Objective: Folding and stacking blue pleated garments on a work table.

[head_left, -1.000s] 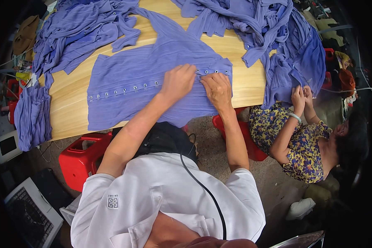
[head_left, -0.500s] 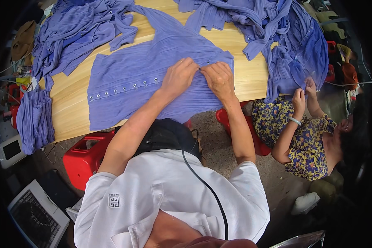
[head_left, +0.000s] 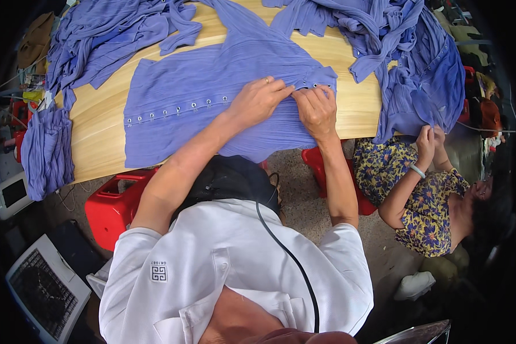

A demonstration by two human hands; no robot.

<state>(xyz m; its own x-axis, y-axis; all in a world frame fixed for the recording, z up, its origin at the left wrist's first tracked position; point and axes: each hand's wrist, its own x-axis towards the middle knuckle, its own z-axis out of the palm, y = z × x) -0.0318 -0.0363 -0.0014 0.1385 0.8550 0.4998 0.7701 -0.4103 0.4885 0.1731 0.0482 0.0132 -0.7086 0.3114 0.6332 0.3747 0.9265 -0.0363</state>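
A blue-purple ribbed cardigan [head_left: 180, 80] lies spread on the table before me, one sleeve stretching toward the far side. Along its front edge runs a row of round buttons [head_left: 178, 109], several of them showing to the left of my hands. My left hand [head_left: 262, 102] pinches the button edge, thumb and forefinger together. Right beside it, my right hand [head_left: 315, 110] is closed on the same edge, close to the garment's right end. The fingertips nearly meet, and what lies between them is too small to make out. Another button [head_left: 315, 86] shows just beyond my right hand.
More blue-purple garments are heaped on the wooden table [head_left: 97, 129] at far left [head_left: 106, 46] and far right [head_left: 378, 28]. A folded one [head_left: 47, 152] hangs at the left edge. Red stools [head_left: 114, 209] stand below. At right, a co-worker's hands [head_left: 431, 140] hold another garment.
The view has shifted slightly. My hands remain pinched on the button edge, and a button beyond my right hand now shows more clearly. The co-worker's hands have come closer together.
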